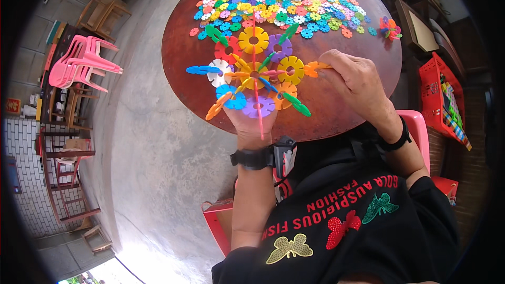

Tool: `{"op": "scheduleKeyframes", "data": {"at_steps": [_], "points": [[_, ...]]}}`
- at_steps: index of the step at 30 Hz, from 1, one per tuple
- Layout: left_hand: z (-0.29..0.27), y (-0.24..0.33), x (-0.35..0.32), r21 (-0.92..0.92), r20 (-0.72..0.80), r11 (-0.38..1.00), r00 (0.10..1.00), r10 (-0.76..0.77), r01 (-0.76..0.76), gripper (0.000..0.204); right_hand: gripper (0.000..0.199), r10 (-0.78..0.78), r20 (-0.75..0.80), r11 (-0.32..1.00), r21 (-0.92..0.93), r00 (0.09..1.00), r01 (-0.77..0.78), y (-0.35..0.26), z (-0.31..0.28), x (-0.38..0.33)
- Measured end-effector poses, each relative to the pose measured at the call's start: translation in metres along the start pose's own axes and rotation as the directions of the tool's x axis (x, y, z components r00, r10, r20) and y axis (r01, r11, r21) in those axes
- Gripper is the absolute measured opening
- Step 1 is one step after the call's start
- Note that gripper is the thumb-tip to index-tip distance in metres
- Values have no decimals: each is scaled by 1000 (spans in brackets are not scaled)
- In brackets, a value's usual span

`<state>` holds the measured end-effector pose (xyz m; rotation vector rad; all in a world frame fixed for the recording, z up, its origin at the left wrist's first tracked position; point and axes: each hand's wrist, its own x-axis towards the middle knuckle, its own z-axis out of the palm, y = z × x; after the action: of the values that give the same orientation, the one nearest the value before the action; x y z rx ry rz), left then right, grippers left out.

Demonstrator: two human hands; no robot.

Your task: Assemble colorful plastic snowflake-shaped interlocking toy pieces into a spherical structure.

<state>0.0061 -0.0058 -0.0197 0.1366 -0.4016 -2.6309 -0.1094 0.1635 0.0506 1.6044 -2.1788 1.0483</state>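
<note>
Wheel of slotted discs (256,80), flower-like and many-coloured, sits upright over the near side of the table (307,121), spiky pieces standing out all round it. The left hand (249,122) is behind its near edge, the fingers hidden by the discs (so I cannot tell how they grip). At the wheel's right side, the right hand (359,81) pinches an orange disc (314,69) between thumb and fingers, its free end meeting the rim's yellow disc (290,61); whether they are joined is unclear. Loose discs (284,8) spread over the table's far side, with a small bright cluster (390,29) at far right. Beyond, a red basket (431,92) stands right, pink chairs (79,63) left.
</note>
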Motion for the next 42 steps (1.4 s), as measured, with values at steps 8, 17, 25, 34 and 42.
{"op": "scheduleKeyframes", "data": {"at_steps": [8,17,25,34,42], "points": [[-2,1,0,-5,-9,1000,1000,-1,1,84,11,19,-24,1000,-11,1000,-19,-4,-4,1],[-5,-2,0,-20,74,1000,997,7,-6,62,11,1,-38,1000,-20,999,-2,-3,-1,2],[5,-5,2,54,78,994,992,-99,95,62,11,-56,58,998,-38,997,58,3,-2,3],[5,-11,-2,155,-9,988,1000,-8,9,58,11,-82,44,986,-142,996,87,-6,-4,6],[2,-10,1,195,33,980,999,36,-41,58,10,-107,96,973,-197,990,124,-11,-3,13]]}}
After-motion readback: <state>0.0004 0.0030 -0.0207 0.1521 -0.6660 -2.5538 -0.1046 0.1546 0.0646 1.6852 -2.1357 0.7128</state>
